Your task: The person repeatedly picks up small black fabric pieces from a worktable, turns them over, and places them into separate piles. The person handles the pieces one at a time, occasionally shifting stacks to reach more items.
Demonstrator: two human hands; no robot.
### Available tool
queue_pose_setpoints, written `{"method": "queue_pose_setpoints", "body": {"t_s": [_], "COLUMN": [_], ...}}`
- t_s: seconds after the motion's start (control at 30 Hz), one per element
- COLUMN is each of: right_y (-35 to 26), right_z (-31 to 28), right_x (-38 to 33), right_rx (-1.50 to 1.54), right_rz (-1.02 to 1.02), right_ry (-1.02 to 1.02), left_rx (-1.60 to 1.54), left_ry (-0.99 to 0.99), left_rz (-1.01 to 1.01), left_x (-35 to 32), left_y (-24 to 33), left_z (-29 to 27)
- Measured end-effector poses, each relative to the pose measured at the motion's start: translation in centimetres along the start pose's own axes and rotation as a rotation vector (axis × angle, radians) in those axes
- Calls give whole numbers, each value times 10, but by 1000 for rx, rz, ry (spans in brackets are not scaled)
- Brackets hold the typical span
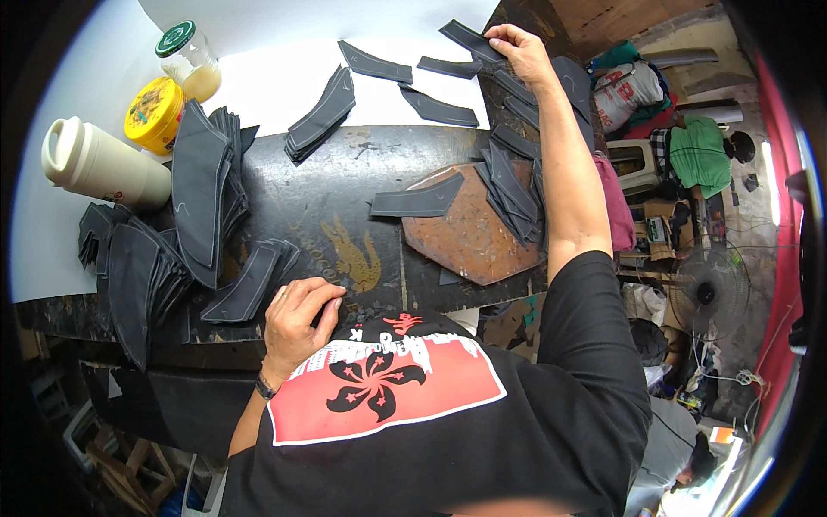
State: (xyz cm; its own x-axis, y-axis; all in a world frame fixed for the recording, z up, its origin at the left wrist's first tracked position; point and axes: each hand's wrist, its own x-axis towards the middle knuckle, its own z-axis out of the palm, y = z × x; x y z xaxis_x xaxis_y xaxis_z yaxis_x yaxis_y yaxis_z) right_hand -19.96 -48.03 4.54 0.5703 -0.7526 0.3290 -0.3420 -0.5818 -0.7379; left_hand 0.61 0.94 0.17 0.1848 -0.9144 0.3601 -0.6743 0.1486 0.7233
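Right hand (521, 56): reached out to the far side of the desk (319, 202), grip pinched on the near end of a dark strip (463, 36) marked with a pale outline. Strip lies across the right border of the white sheet (258, 73); cannot tell whether it is lifted. Left hand (297, 319): at the desk's near edge, grip released and fingers loosely curled — nothing seen in it. Just left of it, a small stack of dark pieces (250, 280). On the sheet, left of the strip: three loose dark pieces (375, 66), well apart from the left hand. Brown board (469, 246) at right of the desk; a fanned pile (510, 194) overlaps it, and one single piece (418, 198) lies partly on it. Far left: taller stacks (200, 194), pale tumbler (108, 164), yellow tub (155, 116), green-lidded jar (194, 67).
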Motion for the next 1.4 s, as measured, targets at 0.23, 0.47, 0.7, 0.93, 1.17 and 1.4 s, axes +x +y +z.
{"method": "queue_pose_setpoints", "body": {"t_s": [0.23,0.47,0.7,0.93,1.17,1.4], "right_y": [8,1,-9,-36,-74,-71], "right_z": [29,53,64,85,144,164], "right_x": [-4,-20,-23,-23,-13,3], "right_rx": [-237,-680,-620,-684,-731,-822], "right_rz": [76,-50,-48,-205,-173,-262], "right_ry": [-125,-120,-225,-82,-232,-197], "left_rx": [-1,6,11,8,21,14], "left_ry": [1,2,-1,4,-5,-2], "left_rz": [5,19,16,8,6,3], "left_x": [0,0,-1,0,-1,-1], "left_y": [-1,-2,-2,-1,-1,-1], "left_z": [0,0,0,1,2,2]}}
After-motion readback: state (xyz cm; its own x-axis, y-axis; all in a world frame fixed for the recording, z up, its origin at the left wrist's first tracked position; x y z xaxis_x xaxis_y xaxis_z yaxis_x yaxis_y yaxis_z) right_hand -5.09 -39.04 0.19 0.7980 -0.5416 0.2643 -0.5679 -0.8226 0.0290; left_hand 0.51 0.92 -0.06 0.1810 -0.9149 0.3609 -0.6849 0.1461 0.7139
